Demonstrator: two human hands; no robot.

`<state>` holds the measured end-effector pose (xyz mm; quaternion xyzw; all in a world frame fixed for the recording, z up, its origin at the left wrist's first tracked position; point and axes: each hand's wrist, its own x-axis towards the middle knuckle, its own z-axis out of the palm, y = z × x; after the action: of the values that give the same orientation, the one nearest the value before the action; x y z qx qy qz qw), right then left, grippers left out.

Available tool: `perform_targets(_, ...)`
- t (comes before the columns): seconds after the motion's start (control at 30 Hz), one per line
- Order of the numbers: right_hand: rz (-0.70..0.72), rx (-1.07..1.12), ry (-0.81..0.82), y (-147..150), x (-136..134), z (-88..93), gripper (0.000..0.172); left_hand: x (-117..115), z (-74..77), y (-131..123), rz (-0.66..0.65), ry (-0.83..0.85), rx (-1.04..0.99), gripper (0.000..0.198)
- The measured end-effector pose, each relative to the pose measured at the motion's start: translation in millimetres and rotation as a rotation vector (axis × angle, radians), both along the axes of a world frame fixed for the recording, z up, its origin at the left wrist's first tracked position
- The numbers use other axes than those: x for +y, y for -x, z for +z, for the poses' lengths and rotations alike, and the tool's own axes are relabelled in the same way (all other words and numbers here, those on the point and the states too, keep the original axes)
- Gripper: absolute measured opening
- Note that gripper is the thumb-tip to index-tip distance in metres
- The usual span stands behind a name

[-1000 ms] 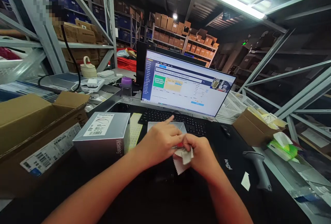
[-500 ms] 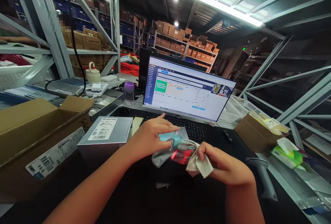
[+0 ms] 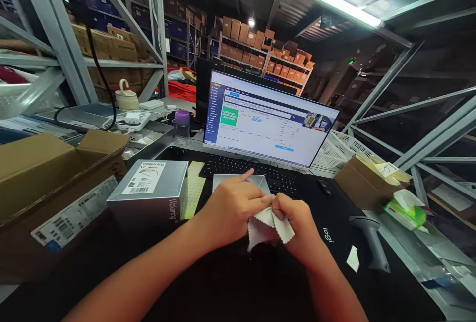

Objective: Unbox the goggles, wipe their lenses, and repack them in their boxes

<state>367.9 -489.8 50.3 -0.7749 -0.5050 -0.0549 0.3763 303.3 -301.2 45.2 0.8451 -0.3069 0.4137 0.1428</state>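
Note:
My right hand pinches a light grey cleaning cloth with zigzag edges. Against the cloth's other side my left hand is closed, its fingertips meeting the right hand's fingers and one finger sticking up. Whatever lies inside the cloth is hidden by both hands. Just behind the hands shows part of a silver-grey box. Left of them stands a bigger silver box marked Wakening, with a white label on top.
An open cardboard box is at the left. Keyboard, monitor and mouse stand behind the hands. To the right are a barcode scanner, a white scrap, a tissue pack and another carton.
The hands have come together over the cloth. A shiny grey-and-red thing between them has gone out of sight. The camera view has shifted slightly.

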Motion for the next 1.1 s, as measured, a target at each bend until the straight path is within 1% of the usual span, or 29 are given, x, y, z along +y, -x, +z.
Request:
perform_targets(0.07, 0.091, 0.069, 0.054, -5.7, -10.2, 7.0, 0.027, 5.4, 2.5, 0.8, -0.008, 0.051, 0.018, 0.030)
perform_targets(0.13, 0.233, 0.139, 0.166, -14.6, -22.8, 16.0, 0.028, 12.3, 5.9, 1.3, -0.011, 0.099, 0.042, 0.027)
perform_targets(0.2, 0.318, 0.175, 0.216, -19.5, -30.3, 22.1, 0.028, 15.7, 8.4, 1.9, -0.017, 0.128, 0.051, 0.029)
perform_targets(0.27, 0.294, 0.199, 0.179, -16.0, -27.7, 22.0, 0.027, 13.8, 8.9, 2.5, -0.014, 0.117, 0.031, 0.028)
perform_targets(0.33, 0.183, 0.176, 0.088, -6.6, -16.9, 16.9, 0.027, 8.3, 7.6, 2.6, -0.002, 0.078, 0.004, 0.024)
perform_targets(0.4, 0.060, 0.135, 0.022, 1.3, -5.4, 11.5, 0.027, 3.5, 5.5, 1.9, -0.005, 0.044, -0.003, 0.025)
perform_targets(0.43, 0.038, 0.136, 0.018, 2.3, -2.0, 10.3, 0.028, 2.7, 4.7, 1.2, -0.011, 0.037, 0.005, 0.026)
perform_targets(0.47, 0.053, 0.157, 0.037, 0.6, -1.1, 10.6, 0.029, 3.2, 4.1, 0.3, -0.017, 0.039, 0.019, 0.027)
perform_targets(0.5, 0.109, 0.195, 0.070, -3.6, -2.8, 12.4, 0.030, 5.0, 3.9, -0.8, -0.023, 0.046, 0.038, 0.026)
perform_targets(0.6, 0.346, 0.258, 0.184, -23.7, -18.9, 22.1, 0.030, 13.7, 4.1, -4.0, -0.030, 0.112, 0.095, 0.027)
perform_targets(0.67, 0.424, 0.255, 0.202, -32.8, -28.6, 26.3, 0.030, 17.5, 3.4, -5.7, -0.034, 0.166, 0.118, 0.031)
perform_targets(0.7, 0.434, 0.259, 0.197, -33.7, -30.2, 26.2, 0.031, 17.8, 2.4, -6.4, -0.034, 0.183, 0.121, 0.032)
perform_targets(0.77, 0.383, 0.267, 0.148, -28.3, -25.7, 21.1, 0.034, 15.1, -0.6, -7.7, -0.026, 0.175, 0.104, 0.032)
perform_targets(0.9, 0.099, 0.209, 0.010, -9.8, -4.1, 6.0, 0.030, 6.3, -4.7, -8.3, 0.005, 0.079, 0.065, 0.029)
perform_targets(0.93, 0.077, 0.211, 0.008, -8.8, -2.0, 5.1, 0.029, 5.9, -4.1, -7.9, 0.007, 0.067, 0.061, 0.029)
perform_targets(0.97, 0.101, 0.219, 0.028, -10.3, -2.7, 5.9, 0.027, 6.5, -2.7, -7.3, 0.008, 0.067, 0.060, 0.028)
perform_targets(1.0, 0.166, 0.233, 0.063, -14.1, -5.9, 8.3, 0.026, 8.0, -0.8, -6.6, 0.006, 0.078, 0.062, 0.028)
perform_targets(1.1, 0.416, 0.281, 0.162, -31.2, -23.5, 18.5, 0.024, 15.0, 5.2, -4.8, -0.013, 0.145, 0.066, 0.030)
